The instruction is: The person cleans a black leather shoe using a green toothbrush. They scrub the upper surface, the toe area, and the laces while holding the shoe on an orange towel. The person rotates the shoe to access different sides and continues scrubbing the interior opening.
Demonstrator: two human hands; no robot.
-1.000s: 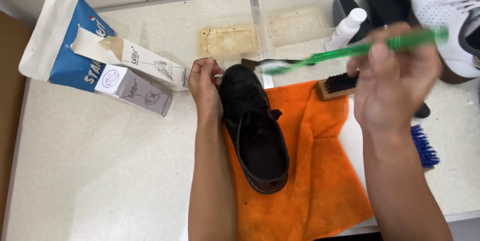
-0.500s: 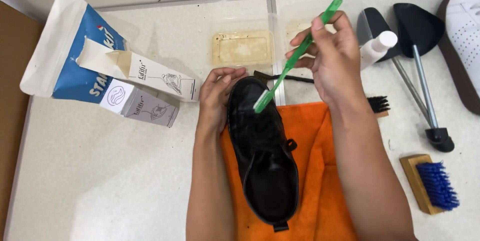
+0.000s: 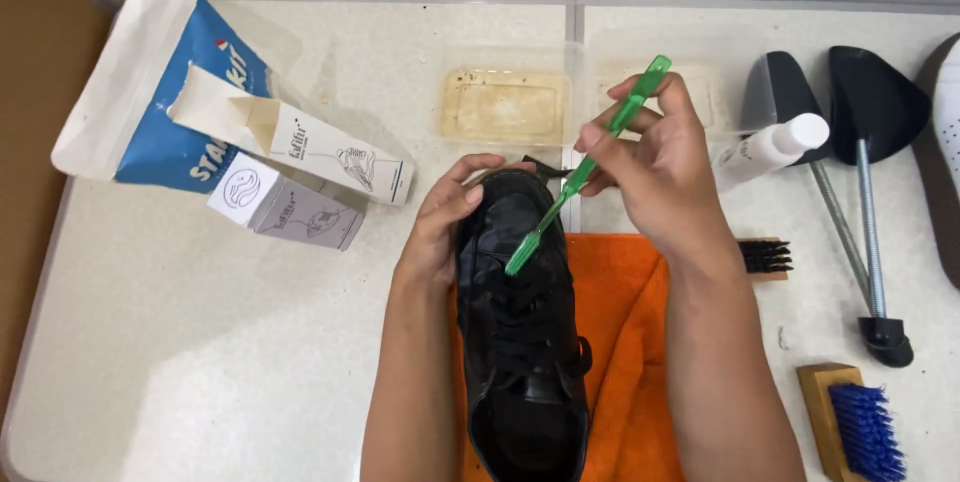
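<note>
A black lace-up shoe (image 3: pixel 520 342) lies on an orange cloth (image 3: pixel 620 342), toe pointing away from me. My left hand (image 3: pixel 445 222) grips the toe's left side. My right hand (image 3: pixel 655 167) holds a green toothbrush (image 3: pixel 585 177) slanted down to the left, its bristle end resting on the top of the shoe near the laces.
Two clear plastic tubs (image 3: pixel 505 102) stand behind the shoe. A blue-and-white pouch (image 3: pixel 160 82) and two small boxes (image 3: pixel 290 182) lie at left. At right are a white bottle (image 3: pixel 770 147), black shoe trees (image 3: pixel 860 142), a dark-bristled brush (image 3: pixel 765 257), a blue-bristled wooden brush (image 3: pixel 850 432) and a white shoe's edge (image 3: pixel 945 142).
My right hand brought the green toothbrush from the right over to the shoe and lowered its head onto the upper. The view shifted left. My left hand stayed on the toe.
</note>
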